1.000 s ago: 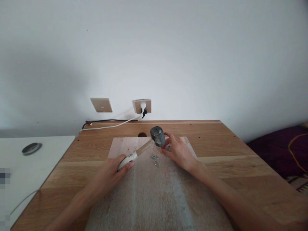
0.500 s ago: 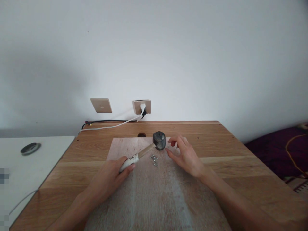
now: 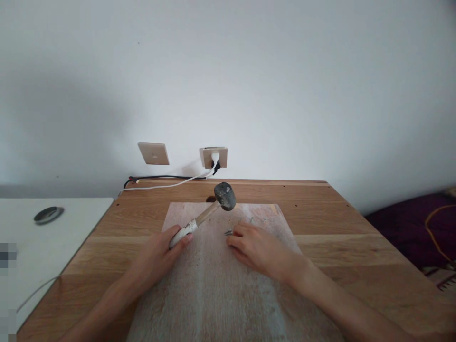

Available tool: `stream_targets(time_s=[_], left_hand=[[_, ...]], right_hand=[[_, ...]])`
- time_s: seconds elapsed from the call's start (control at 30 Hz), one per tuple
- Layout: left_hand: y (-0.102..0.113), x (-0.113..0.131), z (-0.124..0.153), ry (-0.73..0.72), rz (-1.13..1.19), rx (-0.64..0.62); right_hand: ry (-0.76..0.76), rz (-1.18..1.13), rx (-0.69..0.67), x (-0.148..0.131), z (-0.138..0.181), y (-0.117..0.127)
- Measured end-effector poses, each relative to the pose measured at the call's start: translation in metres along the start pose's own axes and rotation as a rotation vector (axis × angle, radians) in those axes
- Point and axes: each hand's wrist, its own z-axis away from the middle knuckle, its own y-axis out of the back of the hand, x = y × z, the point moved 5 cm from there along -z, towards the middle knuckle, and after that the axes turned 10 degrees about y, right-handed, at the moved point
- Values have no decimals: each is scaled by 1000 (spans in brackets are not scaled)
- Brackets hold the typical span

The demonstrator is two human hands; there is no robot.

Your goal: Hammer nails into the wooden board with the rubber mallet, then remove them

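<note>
My left hand (image 3: 164,248) is wrapped round the white-wrapped grip of a mallet (image 3: 225,196). The mallet's wooden handle slants up to a black, scuffed head, held above the far part of a worn wooden board (image 3: 185,285). At the middle of the board my right hand (image 3: 254,247) reaches down with its fingers curled together over a small pile of metal nails (image 3: 228,232). Only some of the nails show at its fingertips; whether one is pinched is hidden. Beyond the right hand a few small nails (image 3: 251,220) seem to stand in a row near the board's far edge.
The board lies on a wooden table (image 3: 338,266) against a white wall. Plugged into a wall socket (image 3: 215,157) are a white cable (image 3: 160,186) and a black one, running along the back edge. On the left a white surface (image 3: 78,223) carries a round dark object (image 3: 49,215).
My right hand has come down and left from beside the mallet head onto the nails, its fingers closing. The mallet in my left hand has shifted left and slightly up.
</note>
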Motion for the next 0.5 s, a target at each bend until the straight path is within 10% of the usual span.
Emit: stream_targets(time_s=[0.5], left_hand=[[8,-7,-1,5,4,58]], right_hand=[[-230,-136,247,57,-18,23]])
